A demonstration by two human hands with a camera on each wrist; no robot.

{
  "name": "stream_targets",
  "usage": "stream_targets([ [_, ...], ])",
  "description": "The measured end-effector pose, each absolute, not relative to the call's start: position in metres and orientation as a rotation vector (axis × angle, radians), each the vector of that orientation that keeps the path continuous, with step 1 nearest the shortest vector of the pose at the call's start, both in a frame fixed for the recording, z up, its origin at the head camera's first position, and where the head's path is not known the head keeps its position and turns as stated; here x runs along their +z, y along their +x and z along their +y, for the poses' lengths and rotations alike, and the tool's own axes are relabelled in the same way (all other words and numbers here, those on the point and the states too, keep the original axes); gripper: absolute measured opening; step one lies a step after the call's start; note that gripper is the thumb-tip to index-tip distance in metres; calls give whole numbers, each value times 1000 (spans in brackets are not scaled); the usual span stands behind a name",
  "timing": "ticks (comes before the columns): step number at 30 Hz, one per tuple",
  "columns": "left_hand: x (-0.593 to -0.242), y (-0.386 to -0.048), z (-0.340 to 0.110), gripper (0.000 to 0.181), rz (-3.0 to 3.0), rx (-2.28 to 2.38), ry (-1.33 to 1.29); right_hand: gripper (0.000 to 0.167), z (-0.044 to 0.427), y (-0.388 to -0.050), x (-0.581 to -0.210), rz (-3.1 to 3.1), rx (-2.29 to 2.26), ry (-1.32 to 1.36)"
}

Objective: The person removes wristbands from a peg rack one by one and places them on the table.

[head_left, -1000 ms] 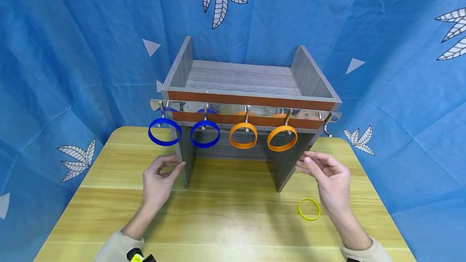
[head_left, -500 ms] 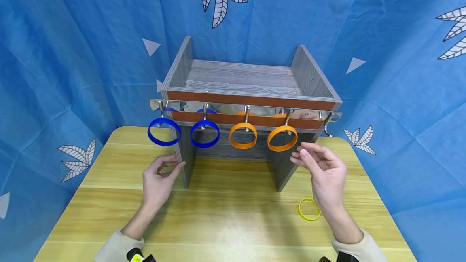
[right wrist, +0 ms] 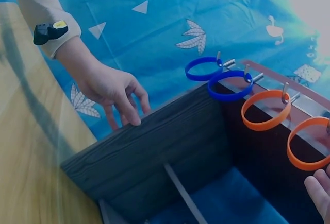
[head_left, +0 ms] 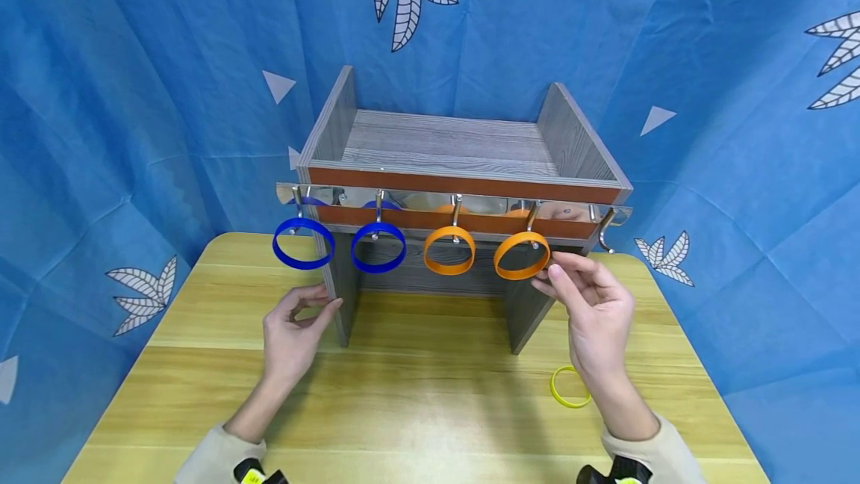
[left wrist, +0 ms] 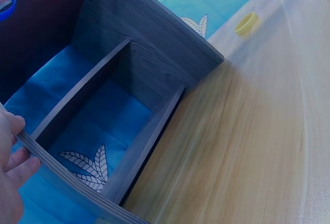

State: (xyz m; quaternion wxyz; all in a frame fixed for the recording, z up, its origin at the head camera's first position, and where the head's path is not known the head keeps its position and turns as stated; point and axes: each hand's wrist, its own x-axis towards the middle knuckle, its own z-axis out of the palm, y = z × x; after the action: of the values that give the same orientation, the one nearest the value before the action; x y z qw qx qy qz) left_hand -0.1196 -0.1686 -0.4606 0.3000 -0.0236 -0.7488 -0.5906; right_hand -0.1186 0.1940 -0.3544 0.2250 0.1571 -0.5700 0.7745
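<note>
In the head view, my left hand (head_left: pixel 292 331) pinches the front edge of a grey wooden shelf's left side panel (head_left: pixel 344 297), thumb on the inner side. My right hand (head_left: pixel 600 312) is raised with bent fingers, its tips at the right edge of the rightmost orange ring (head_left: pixel 498 263); whether they grip it cannot be told. That ring hangs on a metal hook beside a second orange ring (head_left: pixel 426 254). Two blue rings, the outer (head_left: pixel 304 264) and inner (head_left: pixel 379 269), hang further left. The right wrist view shows right fingertips (right wrist: pixel 315 190) just below the orange ring (right wrist: pixel 292 154).
A metal hook rail (head_left: pixel 419 201) crosses the shelf front; its rightmost hook (head_left: pixel 602 236) carries no ring. A yellow ring (head_left: pixel 555 392) lies on the wooden table (head_left: pixel 430 424), partly behind the right wrist. Blue patterned cloth (head_left: pixel 484 36) hangs behind and at the sides.
My right hand has moved left and slightly up, from beside the shelf's right panel to the rightmost orange ring. The left hand has kept its place on the panel.
</note>
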Motion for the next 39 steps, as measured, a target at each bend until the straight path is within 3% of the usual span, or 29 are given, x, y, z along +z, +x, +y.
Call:
stream_targets([
  [39, -460, -119, -170, 22, -1982, -1556, -106, 21, 174, -119, -342, -1526, 2172, 434],
])
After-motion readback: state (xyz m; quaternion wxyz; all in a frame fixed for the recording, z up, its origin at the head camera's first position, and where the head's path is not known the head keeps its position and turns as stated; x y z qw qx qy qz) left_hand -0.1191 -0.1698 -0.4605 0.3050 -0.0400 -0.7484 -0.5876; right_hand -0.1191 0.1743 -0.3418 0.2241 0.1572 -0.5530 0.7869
